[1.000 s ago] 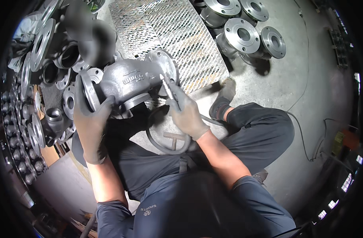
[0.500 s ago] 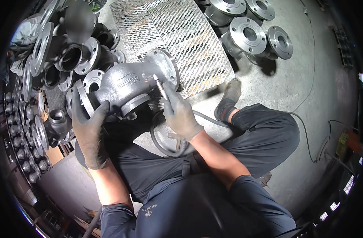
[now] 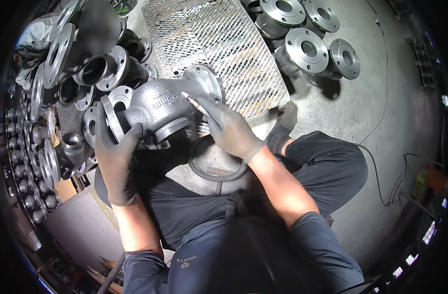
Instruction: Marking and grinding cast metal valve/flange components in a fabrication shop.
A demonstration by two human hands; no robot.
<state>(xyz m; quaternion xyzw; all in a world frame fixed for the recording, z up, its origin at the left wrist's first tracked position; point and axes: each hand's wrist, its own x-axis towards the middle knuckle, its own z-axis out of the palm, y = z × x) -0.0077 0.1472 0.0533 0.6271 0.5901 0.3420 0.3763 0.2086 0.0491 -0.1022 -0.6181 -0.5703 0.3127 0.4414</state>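
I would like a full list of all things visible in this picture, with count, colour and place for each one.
valve body: one, grey metal, centre left, held over the lap
pen-like tool: one, silver, its tip against the valve body
ring: one, dark, under the right wrist
metal grating: one, silver, top centre on the floor
flanged valves: several, grey, top right on the floor
pile of flanged parts: many, grey, upper left
small fittings: many, dark grey, along the left edge
cable: one, dark, right, on the floor
shoe: one, dark, centre right
left hand: dark glove, grips the valve body
right hand: grey glove, holds the pen-like tool
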